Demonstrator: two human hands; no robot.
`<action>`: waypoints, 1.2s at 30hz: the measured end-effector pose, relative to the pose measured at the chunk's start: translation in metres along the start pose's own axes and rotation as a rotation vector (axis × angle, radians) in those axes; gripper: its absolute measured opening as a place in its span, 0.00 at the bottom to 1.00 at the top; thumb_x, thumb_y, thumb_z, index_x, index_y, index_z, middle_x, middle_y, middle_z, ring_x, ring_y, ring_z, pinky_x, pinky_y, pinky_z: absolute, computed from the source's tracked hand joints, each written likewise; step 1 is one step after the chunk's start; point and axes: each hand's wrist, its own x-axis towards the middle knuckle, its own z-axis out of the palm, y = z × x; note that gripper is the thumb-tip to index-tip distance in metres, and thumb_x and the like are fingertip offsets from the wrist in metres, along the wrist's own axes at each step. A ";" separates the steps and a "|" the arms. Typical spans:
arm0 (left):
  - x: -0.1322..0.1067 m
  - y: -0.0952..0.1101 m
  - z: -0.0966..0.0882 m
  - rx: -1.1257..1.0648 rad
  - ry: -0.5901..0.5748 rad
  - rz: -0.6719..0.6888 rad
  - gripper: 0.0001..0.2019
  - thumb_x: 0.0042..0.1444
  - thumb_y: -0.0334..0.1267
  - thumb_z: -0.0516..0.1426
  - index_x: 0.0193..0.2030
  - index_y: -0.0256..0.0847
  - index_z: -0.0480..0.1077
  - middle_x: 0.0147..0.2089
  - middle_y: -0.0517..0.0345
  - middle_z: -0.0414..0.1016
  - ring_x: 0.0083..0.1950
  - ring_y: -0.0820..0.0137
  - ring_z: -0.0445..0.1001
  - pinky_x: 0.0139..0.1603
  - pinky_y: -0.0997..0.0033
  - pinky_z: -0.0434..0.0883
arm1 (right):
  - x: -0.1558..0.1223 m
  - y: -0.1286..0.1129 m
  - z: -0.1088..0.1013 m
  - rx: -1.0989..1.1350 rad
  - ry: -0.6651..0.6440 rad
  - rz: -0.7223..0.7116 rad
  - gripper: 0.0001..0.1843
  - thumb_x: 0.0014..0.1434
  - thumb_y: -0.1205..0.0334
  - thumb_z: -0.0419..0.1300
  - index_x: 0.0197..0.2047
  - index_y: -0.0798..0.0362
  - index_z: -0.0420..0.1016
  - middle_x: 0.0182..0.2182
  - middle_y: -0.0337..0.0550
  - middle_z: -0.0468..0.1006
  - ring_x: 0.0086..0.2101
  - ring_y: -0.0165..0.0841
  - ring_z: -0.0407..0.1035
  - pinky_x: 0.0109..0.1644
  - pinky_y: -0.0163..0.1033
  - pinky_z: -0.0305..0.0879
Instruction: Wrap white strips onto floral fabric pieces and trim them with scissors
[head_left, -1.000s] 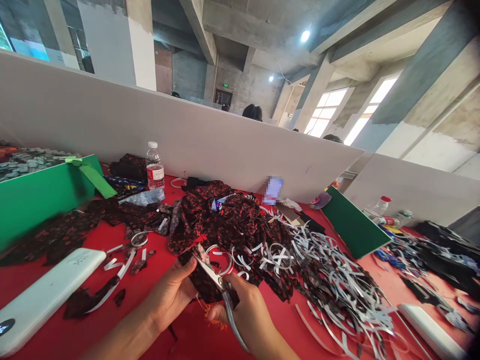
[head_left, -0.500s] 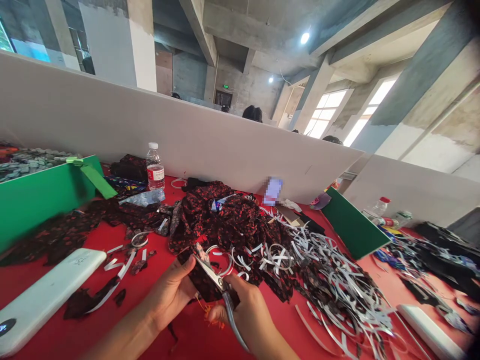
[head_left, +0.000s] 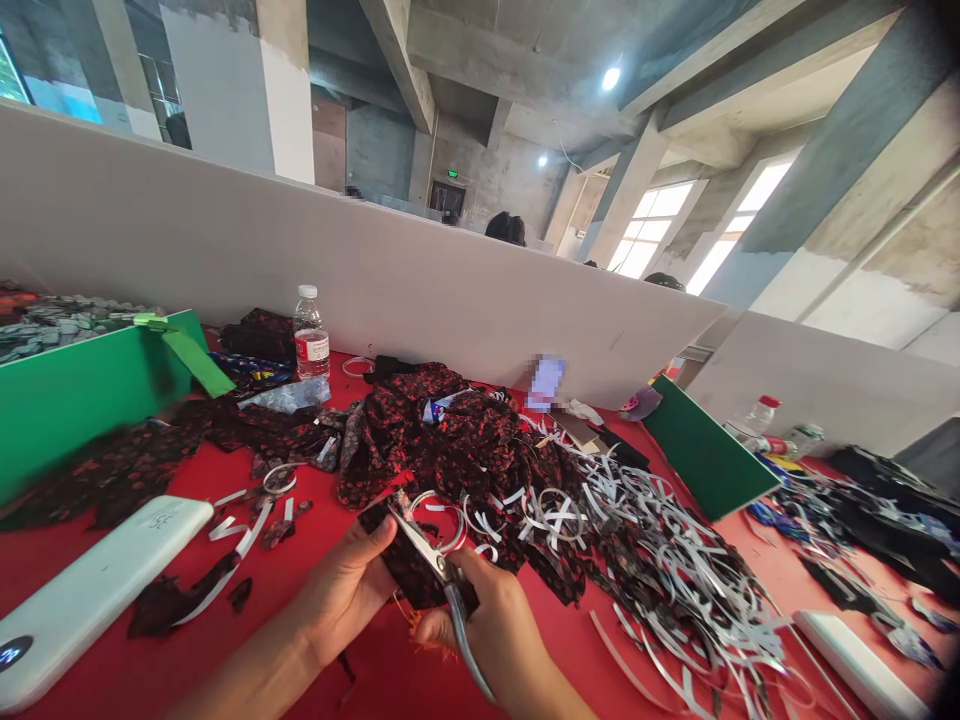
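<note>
My left hand pinches a piece of dark floral fabric between thumb and fingers, low in the middle of the view. My right hand is wrapped round a pair of scissors, whose grey handle points down toward me. The blades lie along the fabric's upper edge, their tips close to my left thumb. Orange threads hang below the fabric by my right thumb. Just beyond both hands lies a heap of dark cloth with red flowers. Part of the right fingers is hidden behind the scissors.
White strips and scraps pile up on the right of the red table. A white power bank lies left. Behind stand a water bottle and a phone. Green dividers and a pale partition edge the space.
My left hand and the fabric have shifted very slightly to the right. The scissor blades look a little closer together. Everything else has stayed in place.
</note>
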 end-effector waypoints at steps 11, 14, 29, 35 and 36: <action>-0.002 0.000 0.007 0.002 0.029 -0.018 0.08 0.44 0.35 0.66 0.31 0.39 0.73 0.28 0.61 0.76 0.31 0.70 0.72 0.37 0.70 0.68 | 0.001 0.002 0.002 0.047 0.006 0.009 0.21 0.46 0.48 0.66 0.39 0.53 0.73 0.20 0.31 0.63 0.22 0.26 0.52 0.24 0.28 0.50; -0.003 -0.001 0.009 0.003 0.038 -0.032 0.09 0.43 0.35 0.67 0.30 0.38 0.73 0.28 0.62 0.76 0.31 0.71 0.72 0.37 0.71 0.67 | 0.001 0.003 0.003 0.074 -0.009 0.008 0.22 0.46 0.48 0.67 0.40 0.53 0.72 0.21 0.31 0.63 0.22 0.26 0.51 0.25 0.28 0.50; -0.002 -0.006 0.003 0.043 0.002 -0.029 0.08 0.45 0.38 0.66 0.31 0.39 0.74 0.28 0.61 0.75 0.32 0.71 0.71 0.36 0.70 0.68 | 0.000 0.001 0.004 0.127 -0.025 0.026 0.26 0.44 0.44 0.67 0.40 0.55 0.73 0.20 0.31 0.60 0.23 0.26 0.50 0.24 0.29 0.48; -0.002 -0.007 0.005 0.068 0.000 -0.039 0.10 0.44 0.37 0.67 0.33 0.40 0.75 0.29 0.61 0.75 0.33 0.71 0.71 0.39 0.72 0.67 | 0.000 0.006 0.005 0.172 -0.034 0.008 0.29 0.42 0.39 0.66 0.39 0.54 0.72 0.21 0.31 0.61 0.23 0.26 0.49 0.24 0.29 0.47; -0.002 -0.007 0.005 0.071 -0.005 -0.043 0.10 0.44 0.38 0.67 0.33 0.39 0.75 0.29 0.61 0.75 0.33 0.71 0.71 0.39 0.72 0.67 | 0.000 0.006 0.006 0.182 -0.033 0.009 0.29 0.42 0.39 0.66 0.38 0.54 0.72 0.21 0.32 0.61 0.23 0.26 0.49 0.24 0.29 0.48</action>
